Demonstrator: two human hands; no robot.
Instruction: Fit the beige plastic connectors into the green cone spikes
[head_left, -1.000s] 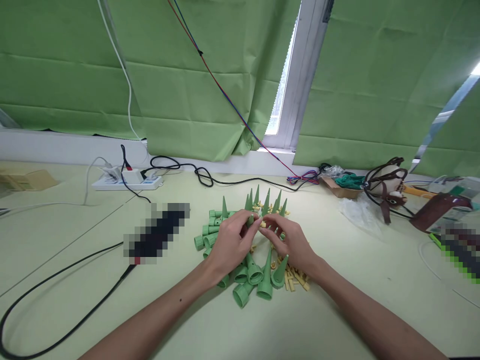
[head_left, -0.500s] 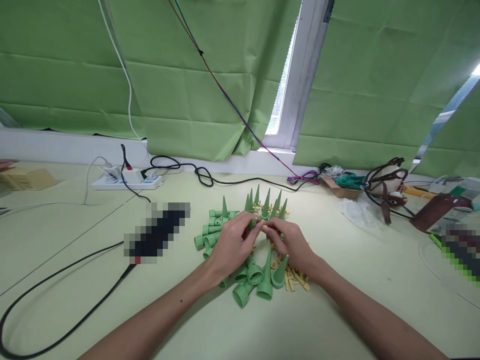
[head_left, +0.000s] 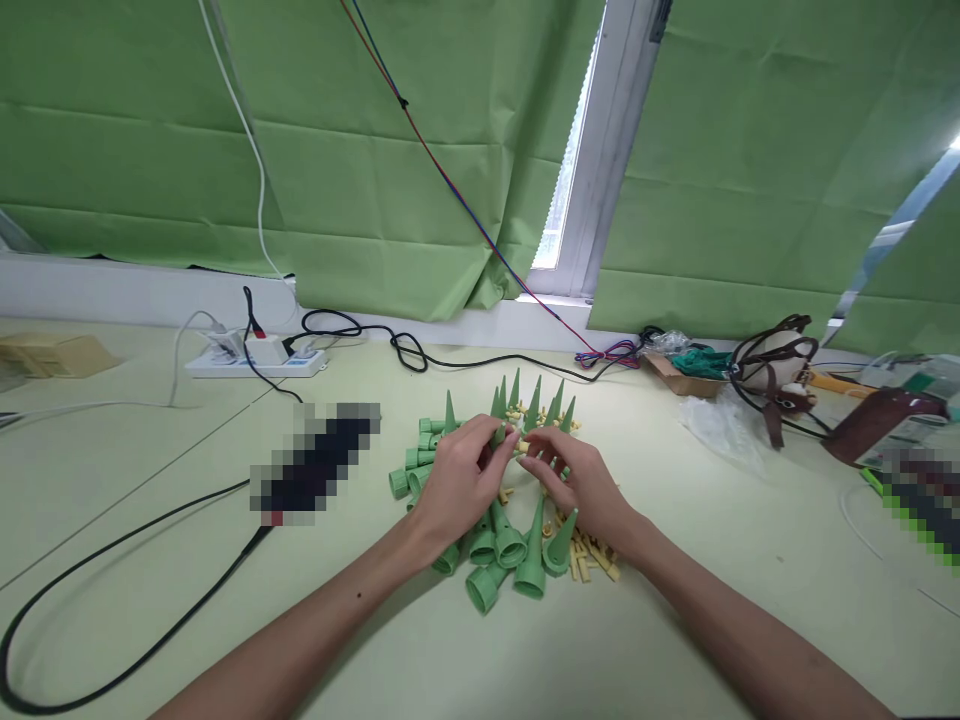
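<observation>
Close together, the fingers nearly meet: the left hand [head_left: 466,465] is closed around a green cone [head_left: 499,434], its tip poking out between thumb and forefinger. The right hand [head_left: 581,475] faces it with fingers curled — whether they grip the small yellow piece [head_left: 523,448] between the hands, I cannot tell. Around them on the pale table [head_left: 525,655], green spikes [head_left: 532,408] stand upright behind, hollow green parts [head_left: 510,547] lie in front, and yellow fittings [head_left: 592,558] lie scattered by the right wrist.
</observation>
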